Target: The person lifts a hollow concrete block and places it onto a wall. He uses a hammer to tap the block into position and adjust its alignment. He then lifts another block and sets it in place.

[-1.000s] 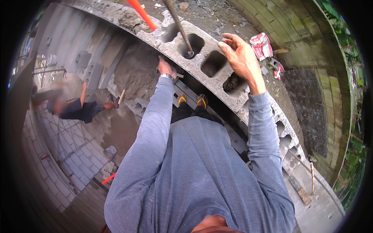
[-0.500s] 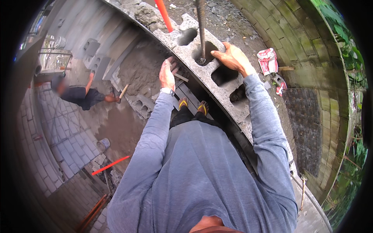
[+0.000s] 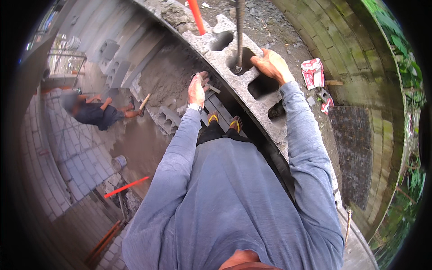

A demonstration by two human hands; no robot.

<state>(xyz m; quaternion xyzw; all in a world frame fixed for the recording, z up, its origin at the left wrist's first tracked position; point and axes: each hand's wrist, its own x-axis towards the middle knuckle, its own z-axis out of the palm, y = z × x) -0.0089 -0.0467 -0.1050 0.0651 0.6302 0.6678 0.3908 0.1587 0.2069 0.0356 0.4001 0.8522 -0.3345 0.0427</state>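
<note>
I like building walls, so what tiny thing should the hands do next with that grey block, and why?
Probably nudge the hollow block straight along the wall. The right hand rests on its top by the steel rod, the left hand touches its near face, so both look placed to shift it.

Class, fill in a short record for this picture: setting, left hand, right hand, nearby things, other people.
Setting: top of a hollow concrete block wall, seen from above
Left hand: left hand on the near edge of the block, holding a small tool that cannot be made out
Right hand: right hand resting on the top block beside a steel bar standing in a cavity
Nearby things: orange rod, crumpled red and white bag
Other people: a person crouching on the ground below
</note>
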